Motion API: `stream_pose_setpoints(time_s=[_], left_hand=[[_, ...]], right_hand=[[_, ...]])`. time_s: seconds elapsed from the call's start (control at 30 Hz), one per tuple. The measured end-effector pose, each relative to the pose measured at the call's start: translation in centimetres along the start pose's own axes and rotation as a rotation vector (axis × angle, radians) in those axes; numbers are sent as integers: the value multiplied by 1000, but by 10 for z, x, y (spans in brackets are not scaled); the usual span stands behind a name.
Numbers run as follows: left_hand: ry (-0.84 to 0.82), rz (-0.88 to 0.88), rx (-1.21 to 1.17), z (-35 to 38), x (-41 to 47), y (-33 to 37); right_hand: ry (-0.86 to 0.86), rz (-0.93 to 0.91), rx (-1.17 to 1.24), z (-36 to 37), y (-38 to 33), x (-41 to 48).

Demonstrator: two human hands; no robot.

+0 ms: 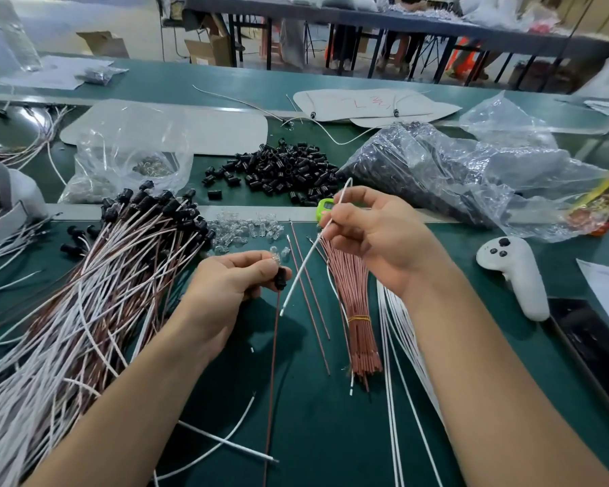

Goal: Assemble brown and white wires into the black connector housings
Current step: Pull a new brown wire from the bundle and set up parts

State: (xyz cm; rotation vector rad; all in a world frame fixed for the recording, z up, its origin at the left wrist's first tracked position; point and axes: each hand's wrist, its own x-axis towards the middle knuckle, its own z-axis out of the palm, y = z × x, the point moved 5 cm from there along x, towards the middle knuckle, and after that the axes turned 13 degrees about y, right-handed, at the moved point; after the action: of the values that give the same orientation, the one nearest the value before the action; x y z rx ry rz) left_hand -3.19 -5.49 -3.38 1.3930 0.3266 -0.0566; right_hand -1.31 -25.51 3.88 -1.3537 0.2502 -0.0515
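Note:
My left hand [225,286] grips a black connector housing [280,281], and a brown wire [273,363] hangs down from it. My right hand [370,233] pinches a white wire [297,275] that slants from upper right to lower left, its lower end close to the housing. A tied bundle of brown wires [355,311] lies between my hands, with loose white wires [394,346] to its right. Loose black housings [285,170] are piled at the back centre. Finished assemblies [120,268] lie heaped on the left.
Clear small bulbs [247,230] are scattered near the divider strip. Plastic bags [454,177] of parts sit at back right and a bag [127,159] at back left. A white controller [517,272] and a dark tray [595,346] lie on the right. A green ring counter [323,209] is on my right hand.

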Motion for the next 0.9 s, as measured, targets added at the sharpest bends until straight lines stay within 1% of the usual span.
stream_pose_setpoints(time_s=[0.03,0.13,0.27,0.5,0.9], left_hand=[[-3,-2,-1,0,-1,1],[-10,15,38,-2,-3,4],[-4,55,119,-7,-1,7],[-25,82,204,-4,-2,10],[-80,73,235,0,-6,9]], right_hand=[[14,-37,0,4,1,3],[135,-196,-18,5,2,10],[250,-303,42,0,10,15],[298,-363,121,-6,17,18],[289,-348,168,-8,19,17]])
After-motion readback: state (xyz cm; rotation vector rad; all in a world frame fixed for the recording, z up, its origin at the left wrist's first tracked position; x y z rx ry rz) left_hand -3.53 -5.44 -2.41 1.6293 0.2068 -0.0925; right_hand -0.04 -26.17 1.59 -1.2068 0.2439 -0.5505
